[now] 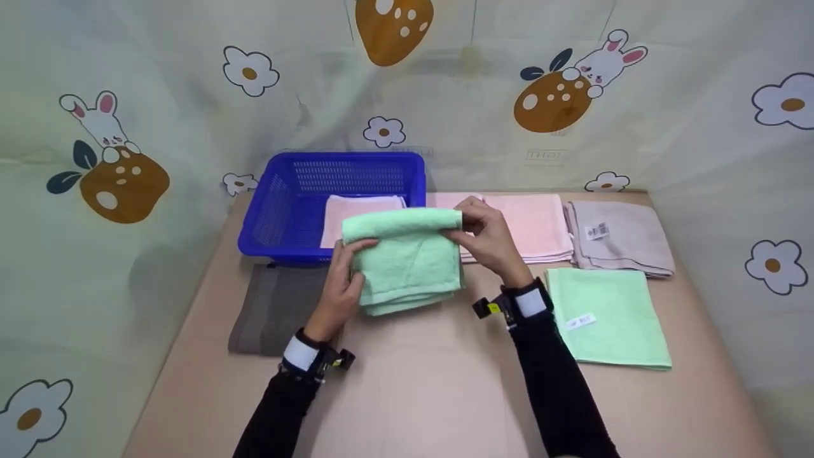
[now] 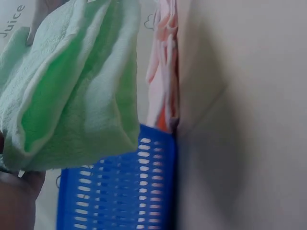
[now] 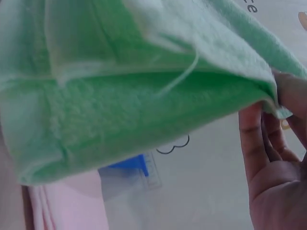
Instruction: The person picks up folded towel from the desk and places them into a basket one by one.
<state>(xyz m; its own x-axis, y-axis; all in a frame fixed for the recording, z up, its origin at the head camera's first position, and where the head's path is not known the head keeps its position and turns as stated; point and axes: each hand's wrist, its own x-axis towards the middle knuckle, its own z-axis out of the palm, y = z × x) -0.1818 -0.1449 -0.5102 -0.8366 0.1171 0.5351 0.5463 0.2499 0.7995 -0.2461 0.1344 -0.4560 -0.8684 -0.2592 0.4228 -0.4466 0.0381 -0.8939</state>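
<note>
Both hands hold up a folded light green towel in front of the blue basket. My left hand grips its left edge, thumb and fingers on either side. At the upper right corner my right hand pinches the cloth between thumb and fingers. The towel's top edge is turned over, and its lower layers hang loose. In the left wrist view the green towel shows several open folds; the right wrist view has the towel sagging from the pinching right hand.
A folded pink towel lies in the basket. Pink towels, a greyish-pink towel with a tag, and another green towel with a label lie at the right. A dark grey towel lies in front of the basket.
</note>
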